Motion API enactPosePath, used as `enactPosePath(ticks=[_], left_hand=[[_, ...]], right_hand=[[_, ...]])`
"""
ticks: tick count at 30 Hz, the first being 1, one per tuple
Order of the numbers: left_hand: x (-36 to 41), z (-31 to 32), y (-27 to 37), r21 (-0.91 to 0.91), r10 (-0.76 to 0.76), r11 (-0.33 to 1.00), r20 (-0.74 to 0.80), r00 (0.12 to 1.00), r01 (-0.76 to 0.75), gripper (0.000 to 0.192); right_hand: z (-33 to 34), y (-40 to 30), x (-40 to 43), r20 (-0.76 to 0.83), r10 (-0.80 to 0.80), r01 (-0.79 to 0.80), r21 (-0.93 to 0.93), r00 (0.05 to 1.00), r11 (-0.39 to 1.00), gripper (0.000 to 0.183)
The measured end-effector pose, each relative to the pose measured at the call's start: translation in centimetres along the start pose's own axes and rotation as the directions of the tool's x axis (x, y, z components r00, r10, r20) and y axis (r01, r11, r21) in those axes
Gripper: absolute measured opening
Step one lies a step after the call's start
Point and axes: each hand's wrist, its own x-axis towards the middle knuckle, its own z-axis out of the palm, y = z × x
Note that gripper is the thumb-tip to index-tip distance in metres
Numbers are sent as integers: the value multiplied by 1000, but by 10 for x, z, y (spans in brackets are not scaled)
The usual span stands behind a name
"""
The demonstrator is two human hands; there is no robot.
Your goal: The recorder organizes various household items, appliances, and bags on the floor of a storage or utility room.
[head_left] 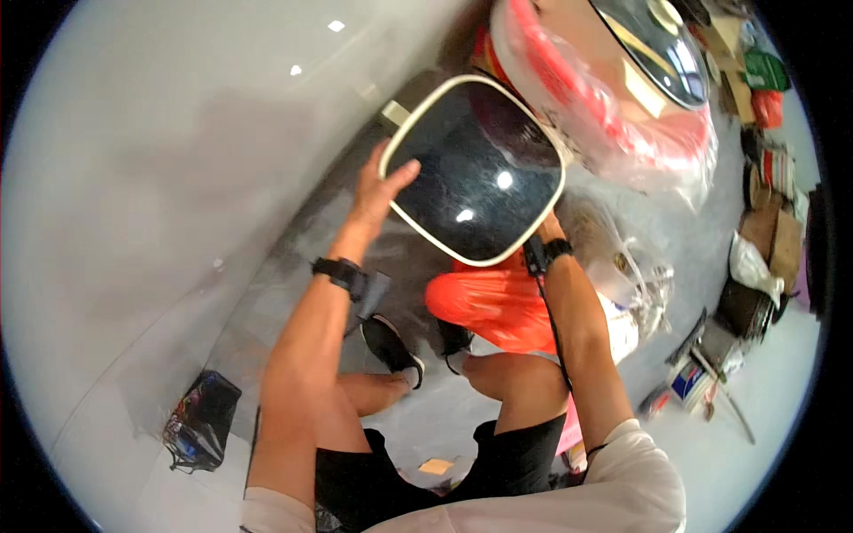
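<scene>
A rounded-square cooking pan [476, 166] with a cream rim and glossy black surface is held up before me, a short tab handle at its upper left. My left hand [380, 186] grips the left side, thumb over the rim and fingers mostly behind. At the lower right edge is my right hand [550, 228], largely hidden by the pan, its fingers out of sight. Just below the pan lies a red plastic bag [493, 303], close to my right wrist. A large pot with a glass lid [656, 50] sits at the upper right, in clear and pink plastic wrapping [600, 126].
Clear plastic bags [620, 256] lie right of my right forearm. A dark patterned bag [203, 420] rests at lower left. Cardboard boxes [770, 233], a bucket [693, 386] and other clutter line the right side. My shoes [390, 341] are below the pan.
</scene>
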Motion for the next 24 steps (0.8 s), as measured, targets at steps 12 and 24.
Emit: enactPosePath(ticks=[12, 24], left_hand=[[-105, -14, -22, -100, -24, 995, -277, 961, -4, 74], [-266, 8, 59, -21, 114, 990, -501, 858, -143, 72]], right_hand=[[-21, -20, -32, -35, 103, -109, -358, 994, 927, 32], [80, -132, -124, 101, 222, 21, -942, 970, 335, 35]])
